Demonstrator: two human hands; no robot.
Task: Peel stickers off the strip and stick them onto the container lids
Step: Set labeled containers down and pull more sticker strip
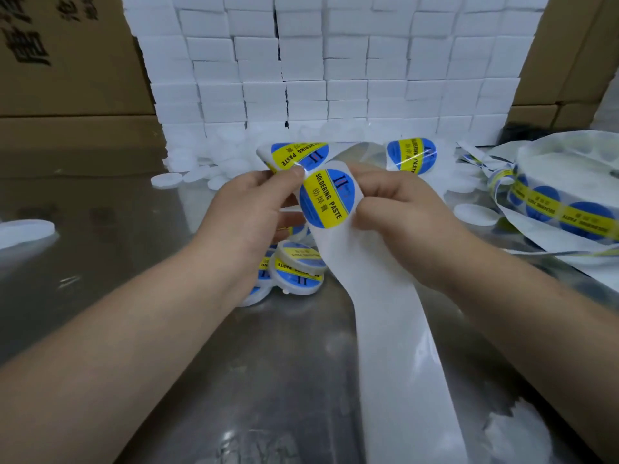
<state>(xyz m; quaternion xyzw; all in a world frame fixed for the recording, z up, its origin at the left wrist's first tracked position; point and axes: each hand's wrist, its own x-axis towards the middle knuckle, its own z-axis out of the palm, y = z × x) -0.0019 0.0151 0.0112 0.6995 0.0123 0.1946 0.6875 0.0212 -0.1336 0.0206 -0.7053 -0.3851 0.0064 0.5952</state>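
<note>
White strip [395,346] pinched in curled fingers [294,174] of left hand [248,209] and right hand [398,216] — stickered lids [298,262] piled beneath.

A wall of small white boxes [335,61] stands stacked at the back of the shiny metal tabletop [100,229], flanked by brown cardboard cartons [67,78] on both sides.

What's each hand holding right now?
Left hand: pinches the top edge of the sticker.
Right hand: grips the backing strip beside it.
</note>
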